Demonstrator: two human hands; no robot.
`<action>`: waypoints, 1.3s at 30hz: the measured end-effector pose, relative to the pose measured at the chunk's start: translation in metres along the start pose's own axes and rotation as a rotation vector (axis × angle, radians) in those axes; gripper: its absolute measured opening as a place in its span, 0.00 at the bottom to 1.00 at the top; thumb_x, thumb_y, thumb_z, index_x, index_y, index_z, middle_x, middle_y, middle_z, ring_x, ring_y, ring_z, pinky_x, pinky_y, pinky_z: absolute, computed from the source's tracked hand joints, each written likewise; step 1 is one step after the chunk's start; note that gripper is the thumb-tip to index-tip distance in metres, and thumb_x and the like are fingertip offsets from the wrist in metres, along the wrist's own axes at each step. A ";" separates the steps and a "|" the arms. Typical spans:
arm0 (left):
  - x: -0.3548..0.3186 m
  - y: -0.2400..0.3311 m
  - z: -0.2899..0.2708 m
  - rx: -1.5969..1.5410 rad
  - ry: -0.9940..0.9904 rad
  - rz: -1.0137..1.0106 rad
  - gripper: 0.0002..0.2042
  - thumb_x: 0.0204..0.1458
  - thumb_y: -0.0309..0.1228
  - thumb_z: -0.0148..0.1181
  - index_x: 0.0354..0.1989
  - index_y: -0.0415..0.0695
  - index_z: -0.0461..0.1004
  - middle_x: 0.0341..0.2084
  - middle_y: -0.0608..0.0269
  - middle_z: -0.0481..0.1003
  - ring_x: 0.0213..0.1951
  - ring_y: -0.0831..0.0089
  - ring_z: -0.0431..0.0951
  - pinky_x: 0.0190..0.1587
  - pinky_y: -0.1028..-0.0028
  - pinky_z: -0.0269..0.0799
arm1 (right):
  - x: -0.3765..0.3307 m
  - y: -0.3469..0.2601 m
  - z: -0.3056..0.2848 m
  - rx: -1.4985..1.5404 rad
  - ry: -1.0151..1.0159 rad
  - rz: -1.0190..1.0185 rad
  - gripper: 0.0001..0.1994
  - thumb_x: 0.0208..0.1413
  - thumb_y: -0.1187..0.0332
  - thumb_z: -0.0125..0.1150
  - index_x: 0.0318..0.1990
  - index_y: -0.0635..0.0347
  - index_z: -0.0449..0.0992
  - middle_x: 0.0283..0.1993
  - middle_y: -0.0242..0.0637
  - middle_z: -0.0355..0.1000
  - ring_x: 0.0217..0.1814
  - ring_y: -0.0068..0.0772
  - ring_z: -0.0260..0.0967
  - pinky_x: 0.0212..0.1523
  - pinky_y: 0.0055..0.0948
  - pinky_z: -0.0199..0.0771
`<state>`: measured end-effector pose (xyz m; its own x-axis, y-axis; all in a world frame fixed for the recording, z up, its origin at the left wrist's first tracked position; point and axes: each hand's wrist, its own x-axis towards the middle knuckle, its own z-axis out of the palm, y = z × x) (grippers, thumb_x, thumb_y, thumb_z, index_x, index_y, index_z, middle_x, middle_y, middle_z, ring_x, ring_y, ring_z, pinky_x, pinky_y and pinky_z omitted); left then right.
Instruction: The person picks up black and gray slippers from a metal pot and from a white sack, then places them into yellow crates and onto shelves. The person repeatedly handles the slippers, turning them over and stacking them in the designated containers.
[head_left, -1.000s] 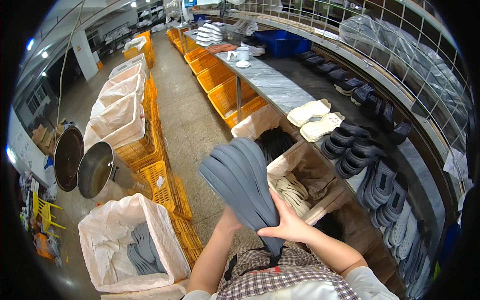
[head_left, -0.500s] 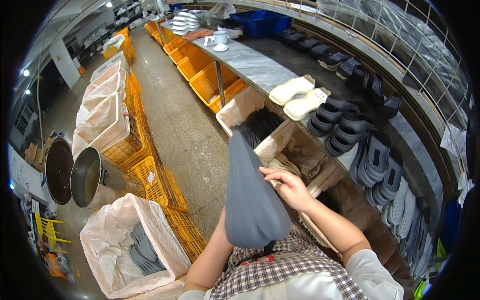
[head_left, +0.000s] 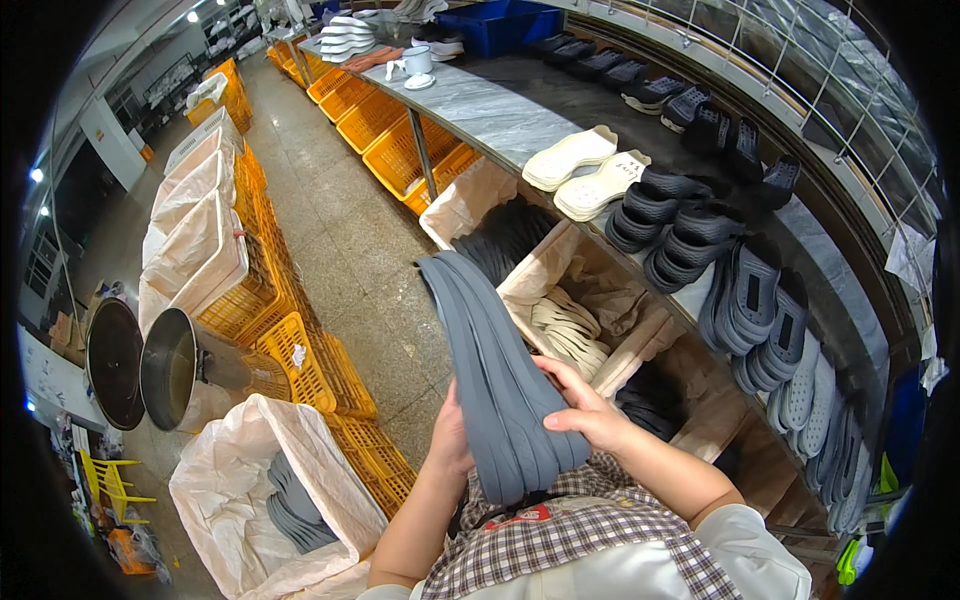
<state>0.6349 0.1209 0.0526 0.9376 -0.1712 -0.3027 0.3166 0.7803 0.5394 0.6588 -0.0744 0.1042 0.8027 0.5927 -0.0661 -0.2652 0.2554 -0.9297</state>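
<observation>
Insole stack (head_left: 495,375) (grey, flat, rubbery, elongated) gripped: left hand (head_left: 450,440) fingers clamped behind, right hand (head_left: 585,410) fingers clamped front.

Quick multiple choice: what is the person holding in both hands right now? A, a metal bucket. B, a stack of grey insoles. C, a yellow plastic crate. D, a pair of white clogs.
B: the left hand and right hand clasp a fanned stack of grey insoles; the white clogs lie on the bench, untouched.

A checked apron over pale short sleeves, forearms bare.
</observation>
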 end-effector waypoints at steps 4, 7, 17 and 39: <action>0.000 -0.002 0.003 -0.068 -0.020 -0.006 0.18 0.61 0.33 0.46 0.58 0.41 0.60 0.50 0.54 0.69 0.48 0.64 0.74 0.48 0.65 0.75 | -0.006 0.002 -0.002 -0.022 -0.010 -0.018 0.41 0.46 0.66 0.62 0.67 0.64 0.47 0.69 0.44 0.47 0.70 0.38 0.45 0.68 0.35 0.45; -0.001 -0.005 0.002 -0.143 -0.110 -0.040 0.18 0.60 0.35 0.47 0.55 0.38 0.63 0.47 0.53 0.71 0.46 0.64 0.75 0.47 0.65 0.76 | -0.009 0.004 -0.008 0.098 0.020 -0.025 0.41 0.46 0.67 0.63 0.67 0.65 0.49 0.70 0.44 0.46 0.72 0.37 0.43 0.68 0.34 0.43; 0.008 -0.024 -0.005 -0.027 0.149 -0.244 0.23 0.58 0.44 0.44 0.53 0.37 0.67 0.46 0.50 0.73 0.44 0.58 0.76 0.47 0.61 0.75 | -0.025 0.030 -0.016 0.065 0.034 -0.071 0.40 0.50 0.64 0.64 0.68 0.59 0.50 0.72 0.42 0.42 0.74 0.37 0.36 0.71 0.37 0.35; 0.042 -0.043 0.017 -0.024 0.226 -0.160 0.23 0.58 0.44 0.42 0.52 0.38 0.68 0.44 0.49 0.73 0.44 0.55 0.75 0.47 0.59 0.74 | -0.239 -0.116 -0.358 0.235 1.391 0.322 0.13 0.46 0.71 0.56 0.41 0.64 0.73 0.41 0.45 0.74 0.42 0.44 0.72 0.46 0.46 0.71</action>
<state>0.6629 0.0697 0.0303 0.8191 -0.1567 -0.5518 0.4519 0.7688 0.4525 0.6889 -0.5188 0.0987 0.5158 -0.5260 -0.6762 -0.5008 0.4552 -0.7361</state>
